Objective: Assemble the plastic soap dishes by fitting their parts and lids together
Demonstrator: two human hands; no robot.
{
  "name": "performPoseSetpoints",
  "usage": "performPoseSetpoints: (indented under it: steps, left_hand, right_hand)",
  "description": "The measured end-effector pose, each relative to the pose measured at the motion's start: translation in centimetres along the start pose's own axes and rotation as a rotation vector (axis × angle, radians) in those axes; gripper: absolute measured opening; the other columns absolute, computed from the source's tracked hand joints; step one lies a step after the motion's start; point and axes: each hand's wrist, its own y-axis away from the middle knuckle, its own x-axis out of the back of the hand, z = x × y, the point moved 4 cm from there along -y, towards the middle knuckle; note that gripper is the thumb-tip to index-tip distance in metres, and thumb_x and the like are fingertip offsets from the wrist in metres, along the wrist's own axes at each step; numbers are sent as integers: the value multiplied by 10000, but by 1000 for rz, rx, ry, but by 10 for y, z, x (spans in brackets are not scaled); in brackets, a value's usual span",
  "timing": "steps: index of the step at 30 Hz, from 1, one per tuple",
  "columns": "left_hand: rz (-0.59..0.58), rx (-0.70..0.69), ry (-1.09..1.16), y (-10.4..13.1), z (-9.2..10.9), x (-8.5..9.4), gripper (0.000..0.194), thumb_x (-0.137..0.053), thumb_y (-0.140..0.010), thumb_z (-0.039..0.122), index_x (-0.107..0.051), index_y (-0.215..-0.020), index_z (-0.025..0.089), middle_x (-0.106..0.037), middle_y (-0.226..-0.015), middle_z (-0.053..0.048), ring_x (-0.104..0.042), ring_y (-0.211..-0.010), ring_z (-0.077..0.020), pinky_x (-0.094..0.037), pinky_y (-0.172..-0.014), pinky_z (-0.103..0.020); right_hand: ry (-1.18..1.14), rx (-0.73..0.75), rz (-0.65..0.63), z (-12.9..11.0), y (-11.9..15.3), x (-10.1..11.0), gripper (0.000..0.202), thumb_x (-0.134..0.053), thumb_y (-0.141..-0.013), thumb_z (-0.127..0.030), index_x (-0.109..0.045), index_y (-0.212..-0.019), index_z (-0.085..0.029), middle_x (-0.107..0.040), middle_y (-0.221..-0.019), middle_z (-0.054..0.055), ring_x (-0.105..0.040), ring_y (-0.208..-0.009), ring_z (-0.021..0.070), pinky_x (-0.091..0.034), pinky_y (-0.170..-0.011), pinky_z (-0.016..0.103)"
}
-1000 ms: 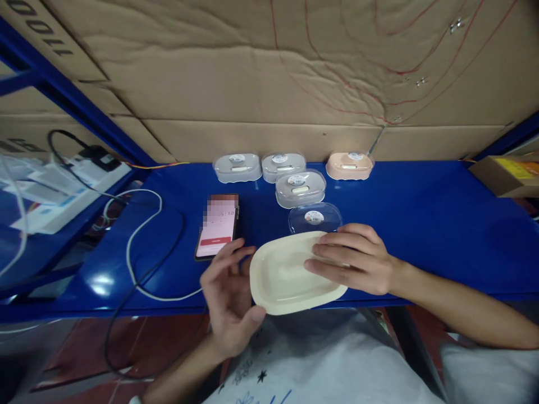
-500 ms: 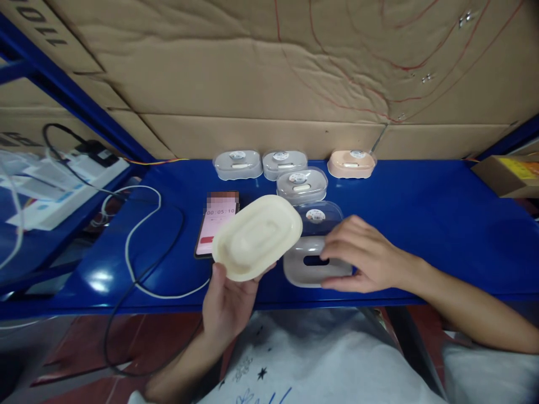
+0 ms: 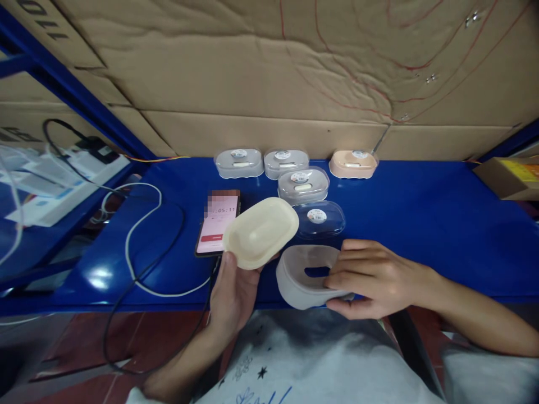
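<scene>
A cream oval plastic tray (image 3: 261,231) is tilted in my left hand (image 3: 236,294), the thumb on its near rim and the fingers mostly hidden beneath. My right hand (image 3: 374,279) pinches the right side of a grey soap box shell (image 3: 300,283), which is tipped up toward me at the front edge of the blue table and has an oval slot in it. Just behind the shell lies a clear oval lid (image 3: 330,221) with a round white label. Beyond it stands a lidded grey soap box (image 3: 303,188).
Two more grey boxes (image 3: 239,164) and a peach box (image 3: 353,164) line the back by a cardboard wall (image 3: 252,73). A phone (image 3: 210,235) showing a timer lies left, with cables (image 3: 130,235) beside it. A power strip (image 3: 80,191) sits far left, a carton (image 3: 507,177) far right.
My right hand has closed on the grey shell and tilted it toward me, a little nearer the table edge. My left hand has turned the cream tray slightly, so its hollow shows more.
</scene>
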Motion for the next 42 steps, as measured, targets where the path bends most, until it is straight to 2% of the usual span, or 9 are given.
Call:
performPoseSetpoints:
  steps: [4, 8, 13, 16, 19, 23, 26, 37, 42]
  left_hand:
    - [-11, 95, -44, -1, -3, 1, 499, -697, -1004, 499, -676, -1442, 259, -721, -1450, -86, -686, -1327, -280, -606, -1064, -355]
    - [-47, 198, -137, 1, -8, 6, 572, -772, -936, 540, -692, -1426, 257, -768, -1366, -79, -648, -1377, -294, -555, -1136, -367]
    - [-230, 214, -208, 8, -17, 19, 519, -724, -955, 583, -710, -1404, 325, -744, -1404, -50, -589, -1439, -306, -491, -1201, -410]
    - [-374, 166, -231, 11, -22, 29, 636, -755, -929, 582, -629, -1499, 330, -659, -1520, -70, -506, -1503, -346, -415, -1253, -454]
    - [-439, 146, -249, 13, -26, 34, 701, -753, -930, 577, -556, -1558, 334, -602, -1574, -89, -488, -1505, -363, -393, -1254, -473]
    - [-423, 129, -241, 12, -22, 28, 763, -782, -905, 576, -512, -1575, 332, -573, -1586, -101, -514, -1464, -368, -409, -1232, -492]
    - [-356, 116, -242, 10, -16, 20, 752, -812, -874, 577, -535, -1535, 350, -578, -1571, -88, -541, -1427, -358, -440, -1205, -494]
    - [-276, 134, -149, 8, -7, 7, 701, -852, -807, 628, -648, -1396, 306, -650, -1468, -112, -557, -1422, -395, -501, -1161, -511]
    - [-243, 125, -143, 13, -2, 0, 761, -874, -767, 654, -642, -1394, 290, -628, -1504, -125, -505, -1473, -409, -469, -1194, -518]
  right_hand:
    - [92, -5, 93, 5, 4, 8, 123, -732, -985, -284, -697, -1032, -176, -768, -823, 24, -645, -670, 148, -447, -635, 333]
    - [283, 26, 136, 8, 4, 9, 208, -790, -950, -257, -710, -1100, -138, -798, -908, 52, -679, -760, 166, -474, -664, 339]
    - [363, 101, 114, 4, -6, -6, 129, -740, -1002, -284, -762, -1025, -159, -804, -933, 39, -704, -854, 162, -527, -748, 318]
    - [365, 119, 132, 2, -8, -15, 128, -721, -1021, -293, -781, -1040, -182, -815, -969, 24, -713, -913, 154, -537, -818, 311]
    - [361, 113, 155, 3, -7, -18, 107, -712, -1025, -237, -784, -1090, -193, -829, -1049, 21, -725, -988, 155, -536, -871, 316]
    - [345, 106, 89, 7, -6, -21, 186, -611, -1070, -175, -768, -1168, -151, -829, -1113, 53, -735, -1046, 167, -542, -922, 326]
    - [353, 107, 42, 9, -6, -22, 257, -548, -1083, -127, -747, -1245, -154, -816, -1200, 62, -722, -1136, 173, -530, -994, 344]
    - [348, 126, 115, 7, -2, -17, 261, -597, -1056, -139, -745, -1269, -119, -827, -1152, 78, -723, -1109, 194, -544, -966, 367]
    - [334, 167, 136, 7, -3, -19, 236, -641, -1028, -133, -766, -1228, -118, -829, -1123, 75, -730, -1084, 198, -563, -932, 363]
